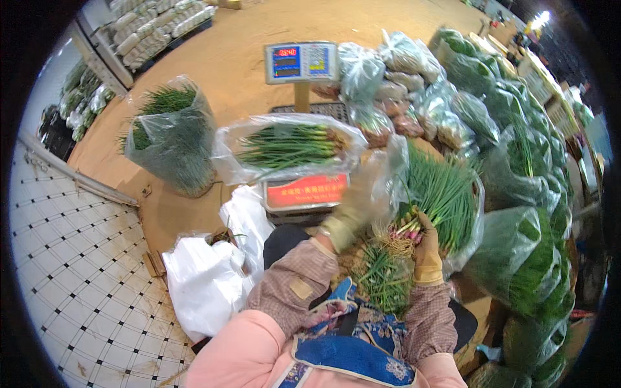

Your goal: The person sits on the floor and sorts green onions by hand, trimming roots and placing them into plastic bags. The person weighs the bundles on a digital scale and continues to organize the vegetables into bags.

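My right hand (428,245), in a tan work glove, grips the bulb end of some spring onions (406,228) with reddish bulbs and stringy roots. Their green leaves lie against a larger mass of spring onions (439,189) in a clear plastic bag (478,213). My left hand (356,206), also gloved, is motion-blurred between that bag and the scale; its fingers cannot be made out. On the platform scale (305,191) rests an open clear bag (225,150) with spring onions (291,145) laid lengthwise, roots to the right. The scale's display (301,63) is lit on its post behind.
Loose green trimmings (385,279) lie between my knees. White plastic bags (206,283) sit by my left leg. A tall bag of greens (172,140) stands left of the scale. Tied bags (361,72) are piled behind it, and large bags of greens (519,257) line the right side.
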A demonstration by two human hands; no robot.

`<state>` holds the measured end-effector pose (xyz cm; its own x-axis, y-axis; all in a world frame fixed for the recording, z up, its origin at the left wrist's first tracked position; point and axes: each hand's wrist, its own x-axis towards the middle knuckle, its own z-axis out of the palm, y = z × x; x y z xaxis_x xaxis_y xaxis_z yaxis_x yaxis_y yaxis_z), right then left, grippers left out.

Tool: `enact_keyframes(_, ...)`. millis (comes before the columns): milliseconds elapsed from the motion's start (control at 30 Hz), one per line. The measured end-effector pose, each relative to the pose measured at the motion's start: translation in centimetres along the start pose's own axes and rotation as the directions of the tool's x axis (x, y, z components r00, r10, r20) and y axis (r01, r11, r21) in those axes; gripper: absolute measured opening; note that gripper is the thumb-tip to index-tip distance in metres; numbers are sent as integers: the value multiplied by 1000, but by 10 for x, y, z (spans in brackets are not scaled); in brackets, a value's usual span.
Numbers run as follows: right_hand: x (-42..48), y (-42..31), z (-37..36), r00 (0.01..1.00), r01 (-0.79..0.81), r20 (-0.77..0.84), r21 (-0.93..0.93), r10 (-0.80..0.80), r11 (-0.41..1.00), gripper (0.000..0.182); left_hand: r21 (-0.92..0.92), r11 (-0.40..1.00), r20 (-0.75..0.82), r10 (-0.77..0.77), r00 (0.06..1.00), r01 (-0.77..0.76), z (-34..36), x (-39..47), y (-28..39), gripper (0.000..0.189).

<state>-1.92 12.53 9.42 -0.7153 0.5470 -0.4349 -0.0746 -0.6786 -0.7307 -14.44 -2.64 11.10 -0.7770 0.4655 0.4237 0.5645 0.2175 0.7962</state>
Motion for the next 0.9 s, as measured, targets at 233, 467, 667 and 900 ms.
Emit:
enact_keyframes(233,49,39,143,907,215,419,-568,54,795,45,211,707,-904,-121,409,675,-176,-6,-146,91)
enact_keyframes(467,122,108,235,191,979,980,-195,-64,-63,69,-388,851,-777,-509,371,354,-200,5,-172,69)
enact_keyframes(667,219,175,223,509,683,861,-403,2,-609,39,-277,927,-840,-362,403,254,-204,23,-143,61)
enact_keyframes(900,176,168,222,496,774,864,-482,-79,-411,45,-107,944,-865,-244,438,312,-193,45,-124,57)
